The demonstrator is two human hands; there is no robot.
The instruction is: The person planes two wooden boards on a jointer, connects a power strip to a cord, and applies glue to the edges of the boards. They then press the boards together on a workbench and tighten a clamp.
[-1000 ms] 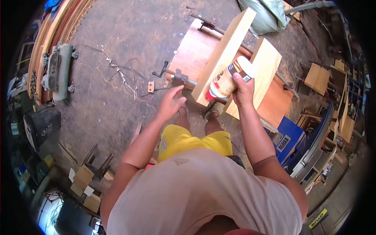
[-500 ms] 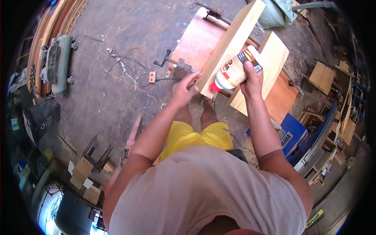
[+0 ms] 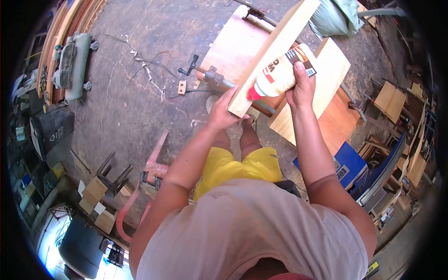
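My right hand (image 3: 302, 88) is wrapped round a white glue bottle (image 3: 279, 77) with a red cap and a dark printed label. The bottle is tilted, its red tip down against the near end of a long pale wooden board (image 3: 275, 44). My left hand (image 3: 224, 113) grips that same end of the board, fingers along its left side; part of the hand is hidden by the wood. A second pale board (image 3: 329, 70) lies to the right, partly behind my right hand. Beneath both boards run metal bar clamps (image 3: 212, 75) over a reddish plywood panel (image 3: 233, 44).
A socket block (image 3: 182, 87) and tangled cords lie on the floor to the left. Farther left stands a grey-green compressor tank (image 3: 79, 67). A red-pink metal frame (image 3: 154, 168) is near my left elbow. At right are a blue case (image 3: 347, 165) and wood offcuts (image 3: 389, 100).
My left hand has moved forward and closed on the end of the board. The bottle has moved slightly up with its tip now at the wood. The view has shifted a little.
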